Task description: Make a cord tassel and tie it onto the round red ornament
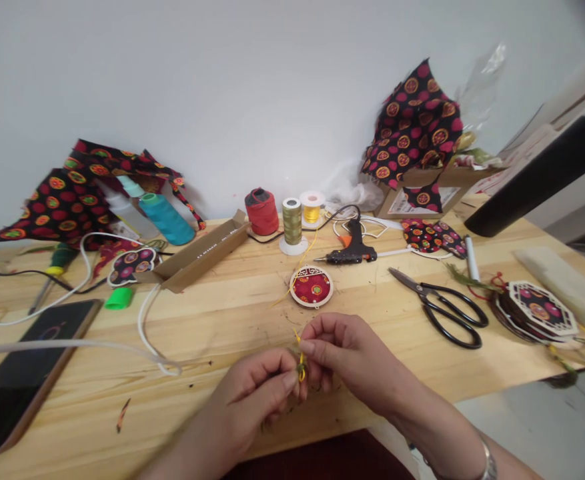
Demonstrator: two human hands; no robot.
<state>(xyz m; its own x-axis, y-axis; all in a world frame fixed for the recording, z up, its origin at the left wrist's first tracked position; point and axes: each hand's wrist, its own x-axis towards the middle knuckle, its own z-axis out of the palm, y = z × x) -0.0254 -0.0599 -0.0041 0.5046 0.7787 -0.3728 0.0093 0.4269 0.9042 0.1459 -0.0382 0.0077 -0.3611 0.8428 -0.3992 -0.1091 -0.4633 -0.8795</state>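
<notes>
The fingers [292, 381] of the left hand [252, 393] are pinched closed on a short length of yellow thread [301, 365] with a small greenish tuft at it, and the fingers of the right hand [342, 353] are closed on the same thread just above, thumb and forefinger tips almost touching the left ones. The work sits between the two hands, held just above the front edge of the bench [222, 327].

The grip is tiny and the thread fine, so it looks likely to slip out of either pinch if the hands pull apart unevenly; the tuft could then drop off the bench edge, which lies right under the hands. The thread seems to run back toward the round red ornament [311, 287] and on to the yellow spool [312, 207], though the line is too thin to follow surely. If so, a hard tug could drag the ornament or topple the spool beside the green spool [292, 223].

Farther out, the open scissors [439, 305] lie to the right with blades pointing inward, near enough that a sweeping right forearm could catch them. The glue gun [352, 247] rests behind the ornament; whether it is hot cannot be told. On the left a white cord [147, 333] loops across the bench near the phone [22, 373], and a snag there could pull things along.
</notes>
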